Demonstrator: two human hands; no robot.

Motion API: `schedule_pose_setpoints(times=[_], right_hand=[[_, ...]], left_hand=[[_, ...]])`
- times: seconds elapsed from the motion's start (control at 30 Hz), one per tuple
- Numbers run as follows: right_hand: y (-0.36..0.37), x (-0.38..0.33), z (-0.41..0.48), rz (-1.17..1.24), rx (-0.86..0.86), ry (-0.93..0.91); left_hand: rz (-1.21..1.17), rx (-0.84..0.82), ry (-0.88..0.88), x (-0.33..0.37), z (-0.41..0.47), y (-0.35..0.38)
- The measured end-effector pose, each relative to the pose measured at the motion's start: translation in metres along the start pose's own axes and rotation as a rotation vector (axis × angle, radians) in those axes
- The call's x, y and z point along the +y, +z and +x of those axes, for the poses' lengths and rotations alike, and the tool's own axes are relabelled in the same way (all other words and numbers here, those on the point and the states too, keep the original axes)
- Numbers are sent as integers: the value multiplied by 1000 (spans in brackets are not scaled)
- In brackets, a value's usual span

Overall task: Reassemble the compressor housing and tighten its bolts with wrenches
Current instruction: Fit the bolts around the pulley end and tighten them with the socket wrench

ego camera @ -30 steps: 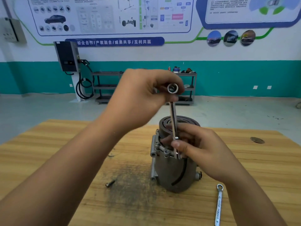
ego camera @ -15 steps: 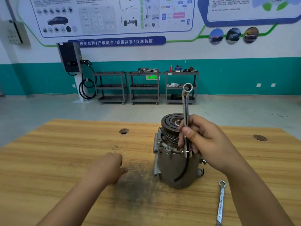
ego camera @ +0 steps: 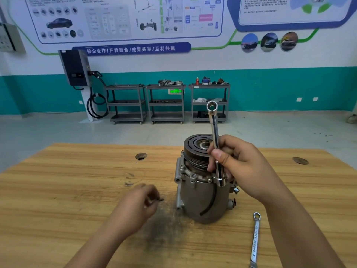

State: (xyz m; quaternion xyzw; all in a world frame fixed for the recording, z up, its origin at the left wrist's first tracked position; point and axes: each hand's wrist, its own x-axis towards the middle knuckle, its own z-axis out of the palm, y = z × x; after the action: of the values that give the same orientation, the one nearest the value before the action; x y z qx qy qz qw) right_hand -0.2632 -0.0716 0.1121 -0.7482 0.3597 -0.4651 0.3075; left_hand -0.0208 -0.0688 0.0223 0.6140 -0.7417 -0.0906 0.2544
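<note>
The compressor housing [ego camera: 201, 200] is grey-brown, the wrench [ego camera: 213, 128] chrome, the table [ego camera: 58, 190] streaked honey-yellow with a dark, perhaps greasy, smudge [ego camera: 166, 219].

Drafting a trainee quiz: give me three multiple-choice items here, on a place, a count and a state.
1. Where does the spare wrench lie? A. On the table, right of the compressor. B. On the pulley. C. On a cart.
2. How many tool carts stand at the wall? A. Two. B. Three. C. Five.
3. The box-end wrench in the right hand is: A. Flat on the table. B. Upright on the compressor. C. On the floor.
Key: 1A, it lies flat on the wood there; 2B, three stand abreast; 3B, its lower ring meets the flange.
</note>
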Motion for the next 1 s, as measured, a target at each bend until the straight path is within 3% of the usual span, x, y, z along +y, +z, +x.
schedule_pose_setpoints(times=[0.13, 0.27, 0.43, 0.57, 1.0], right_hand=[[-4, -1, -1, 6, 26, 3], [-7, 1, -1, 4, 48, -3], [-8, 3, 1, -2, 54, -1], [-7, 3, 2, -10, 54, 6], [5, -10, 11, 104, 234, -57]], left_hand=[[-349, 192, 247, 41, -3, -6], [-413, 323, 290, 62, 10, -13], [-202, 311, 441, 72, 26, -22], [-173, 242, 494, 73, 34, -27], [-431, 243, 479, 61, 45, -13]])
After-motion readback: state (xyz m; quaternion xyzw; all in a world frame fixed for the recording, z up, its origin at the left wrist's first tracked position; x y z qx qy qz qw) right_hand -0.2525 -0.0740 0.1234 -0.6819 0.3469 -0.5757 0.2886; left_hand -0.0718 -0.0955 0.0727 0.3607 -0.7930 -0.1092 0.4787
